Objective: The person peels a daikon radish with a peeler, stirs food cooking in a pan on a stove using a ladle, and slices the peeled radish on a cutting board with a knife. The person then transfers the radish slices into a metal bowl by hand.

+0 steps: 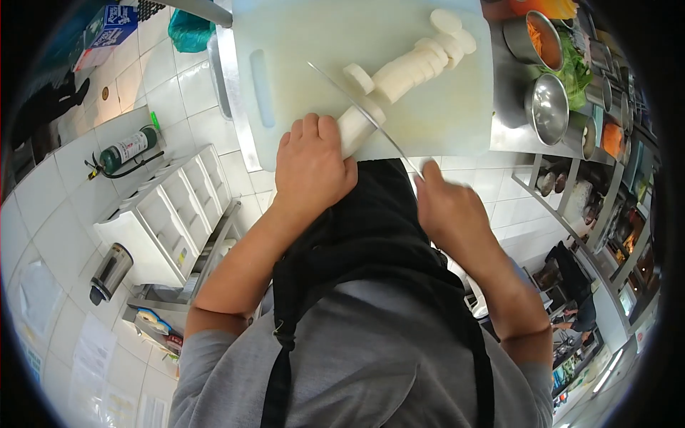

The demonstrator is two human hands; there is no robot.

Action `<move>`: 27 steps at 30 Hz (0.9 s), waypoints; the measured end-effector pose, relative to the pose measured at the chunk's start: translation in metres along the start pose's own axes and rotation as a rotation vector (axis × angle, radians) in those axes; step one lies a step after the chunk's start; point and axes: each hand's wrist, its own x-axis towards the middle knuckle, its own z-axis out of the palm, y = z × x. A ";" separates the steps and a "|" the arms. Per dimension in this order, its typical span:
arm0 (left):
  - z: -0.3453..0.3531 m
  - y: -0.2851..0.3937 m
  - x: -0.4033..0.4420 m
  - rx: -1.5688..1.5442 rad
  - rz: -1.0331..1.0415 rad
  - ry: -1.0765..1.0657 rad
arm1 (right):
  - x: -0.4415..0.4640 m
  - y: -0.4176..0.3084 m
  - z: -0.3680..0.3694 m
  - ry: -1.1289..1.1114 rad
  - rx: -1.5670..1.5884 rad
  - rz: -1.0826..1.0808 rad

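Observation:
A white cutting board (307, 43) lies in front of me. On it rests a thick white cylindrical vegetable (354, 134), its near end held down by my left hand (310, 160), fingers closed on it. My right hand (451, 207) is wrapped round the handle of a knife (378, 125); the thin blade crosses the vegetable just beyond my left fingers. Past the blade, a row of cut round slices (410, 71) runs up and right, with one slice (358, 78) leaning apart to the left.
Metal bowls (548, 109) and pots, one with orange shreds (536, 39), stand right of the board beside green leaves (572, 70). A white rack (164, 214) and a fire extinguisher (128, 148) are at the left. Another person (584, 314) is at the far right.

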 end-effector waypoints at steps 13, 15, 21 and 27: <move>0.003 0.001 -0.004 0.020 -0.030 0.063 | -0.026 0.000 -0.021 0.095 0.010 -0.043; 0.003 0.001 -0.004 0.022 -0.034 0.064 | -0.044 0.001 -0.024 0.076 -0.013 -0.034; 0.004 0.001 -0.003 0.023 -0.028 0.065 | -0.061 0.002 -0.014 0.012 -0.096 -0.016; 0.003 0.000 -0.003 0.021 -0.027 0.052 | -0.070 0.002 -0.023 -0.018 -0.090 -0.008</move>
